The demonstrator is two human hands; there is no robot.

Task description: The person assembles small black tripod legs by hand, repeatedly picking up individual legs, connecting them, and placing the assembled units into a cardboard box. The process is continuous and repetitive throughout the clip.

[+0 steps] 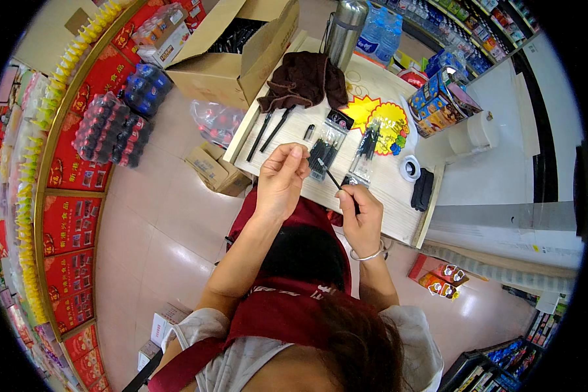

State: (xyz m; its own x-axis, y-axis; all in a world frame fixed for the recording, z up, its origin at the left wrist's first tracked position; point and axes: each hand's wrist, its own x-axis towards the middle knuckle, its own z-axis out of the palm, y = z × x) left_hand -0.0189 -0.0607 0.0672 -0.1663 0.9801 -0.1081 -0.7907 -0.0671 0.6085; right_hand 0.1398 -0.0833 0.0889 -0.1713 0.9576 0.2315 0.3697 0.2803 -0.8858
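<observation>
Farthest left, packs of dark bottles [103, 130] stand on the floor against the red display panels [70, 228]. To their right, a cardboard box [212, 81] gapes at the far left of the table [240, 149], its flaps raised and dark contents showing, probably so that they can be reached from the seat.

On the table's left side, two black pens [259, 137] lie side by side, roughly parallel, perhaps set apart for easy counting. The brown cloth [304, 81] is bunched beyond them, seemingly pushed out of the working space.

The left hand [282, 176] is raised at the near edge, thumb and fingertips pressed together; I cannot tell whether anything tiny sits between them. Beyond it lie a small black cap [309, 132] and a clear packet [326, 147] of dark, slim sticks.

The right hand [360, 212] pinches a slim black pen [332, 176] by its near end, tilting the lighter tip far and left, likely to keep that end free and visible. Right of the pen lies a second packet [366, 153]; farther right, a white roll [409, 168] and a dark folded cloth [423, 189] sit by the edge.
</observation>
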